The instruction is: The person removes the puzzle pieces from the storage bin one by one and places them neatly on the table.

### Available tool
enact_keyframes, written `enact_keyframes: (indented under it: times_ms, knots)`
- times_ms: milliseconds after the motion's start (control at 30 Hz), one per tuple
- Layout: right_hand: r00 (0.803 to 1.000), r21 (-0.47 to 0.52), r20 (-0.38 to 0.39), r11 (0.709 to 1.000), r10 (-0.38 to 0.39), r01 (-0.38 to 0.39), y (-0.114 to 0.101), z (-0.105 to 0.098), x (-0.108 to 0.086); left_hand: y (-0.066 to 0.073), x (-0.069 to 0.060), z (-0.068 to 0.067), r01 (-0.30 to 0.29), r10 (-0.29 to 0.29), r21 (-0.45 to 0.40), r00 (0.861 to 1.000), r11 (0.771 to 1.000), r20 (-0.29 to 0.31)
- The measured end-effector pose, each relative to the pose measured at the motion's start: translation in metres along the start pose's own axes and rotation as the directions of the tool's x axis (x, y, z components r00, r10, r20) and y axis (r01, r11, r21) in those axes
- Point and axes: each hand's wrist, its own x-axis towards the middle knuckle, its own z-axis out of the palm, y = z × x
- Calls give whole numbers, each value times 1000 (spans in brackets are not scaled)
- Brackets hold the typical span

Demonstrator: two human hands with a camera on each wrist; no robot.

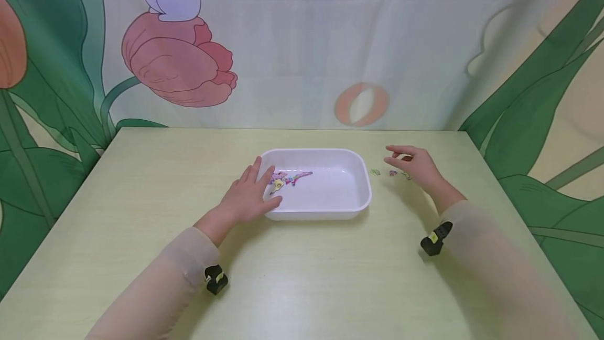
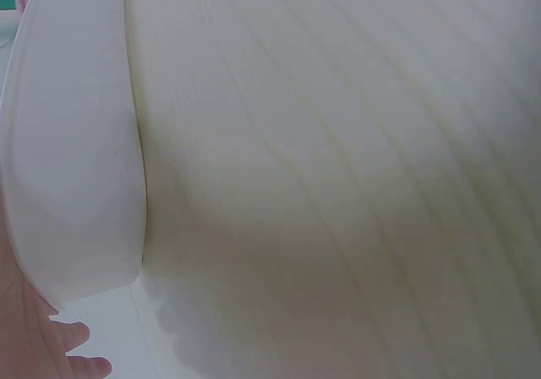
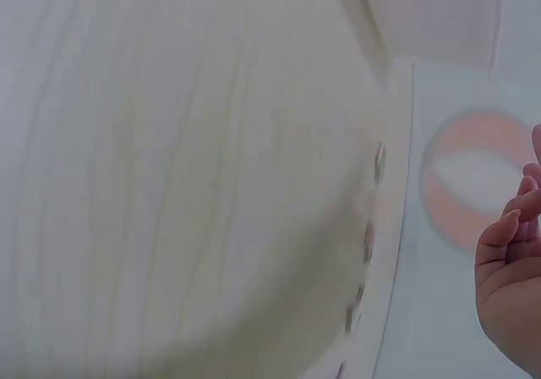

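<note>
A white plastic tray (image 1: 316,215) stands on the table and holds several small flat colourful pieces (image 1: 302,175) in its left part. My left hand (image 1: 247,195) lies with fingers spread at the tray's left rim and seems to touch it. To the tray's right, more small pieces lie in a loose row: a greenish one (image 1: 375,172), a purple one (image 1: 393,173) and others partly hidden. Above these, my right hand (image 1: 417,166) hovers with thumb and forefinger apart and nothing visible between them. The right wrist view shows the pieces (image 3: 368,242) edge-on below that hand (image 3: 514,286).
The pale wooden table (image 1: 302,277) runs back to a hanging curtain (image 1: 292,56) printed with flowers and leaves. Each sleeve carries a small black wrist camera, the left one (image 1: 216,279) and the right one (image 1: 436,238).
</note>
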Motion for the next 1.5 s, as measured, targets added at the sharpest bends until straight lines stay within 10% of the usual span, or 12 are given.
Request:
enact_keyframes:
  times_ms: [533,900,1133,1500]
  knots:
    - [960,101,171,973,-221,206,-77,91,5,0,2,0,10,-10,9,1000,1000,-2]
    - [937,35,275,977,-214,213,-93,152,28,-3,3,4,0,0,20,1000,1000,-8]
    - [920,-58,338,971,-199,231,-83,167,30,-2,2,4,-13,14,22,1000,1000,-15]
    - [888,-280,383,884,-255,375,-85,171,24,-2,2,4,-21,22,25,999,999,-26]
